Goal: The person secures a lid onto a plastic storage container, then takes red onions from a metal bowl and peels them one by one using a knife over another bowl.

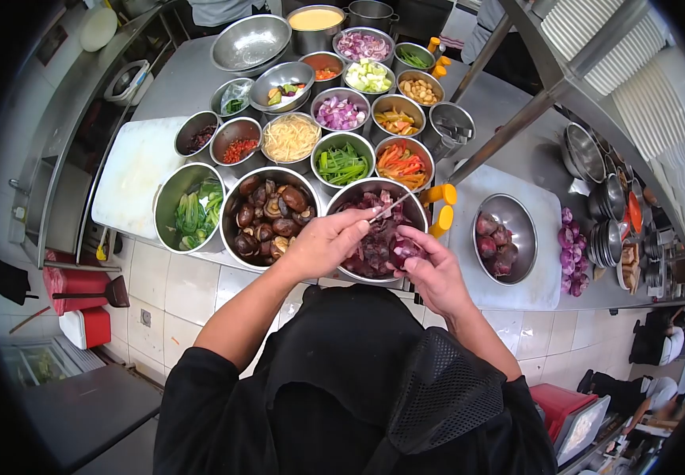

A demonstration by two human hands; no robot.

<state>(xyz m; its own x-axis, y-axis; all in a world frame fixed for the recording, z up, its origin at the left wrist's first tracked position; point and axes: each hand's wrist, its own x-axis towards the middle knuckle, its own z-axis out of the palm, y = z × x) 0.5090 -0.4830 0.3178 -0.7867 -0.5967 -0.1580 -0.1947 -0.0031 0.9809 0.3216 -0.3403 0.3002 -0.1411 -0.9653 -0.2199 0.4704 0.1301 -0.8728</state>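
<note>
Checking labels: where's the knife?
Head-view centre: the knife is in the left hand, over a steel pot, beyond the red onion in the right hand.

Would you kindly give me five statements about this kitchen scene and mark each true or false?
1. The left hand holds a knife. True.
2. The right hand holds another knife. False: it holds a red onion.
3. The brown mushrooms are right of the leafy greens. True.
4. The steel bowl on the right-hand board is empty. False: dark reddish pieces lie in it.
5. The green stalks are left of the orange-red strips. True.
</note>
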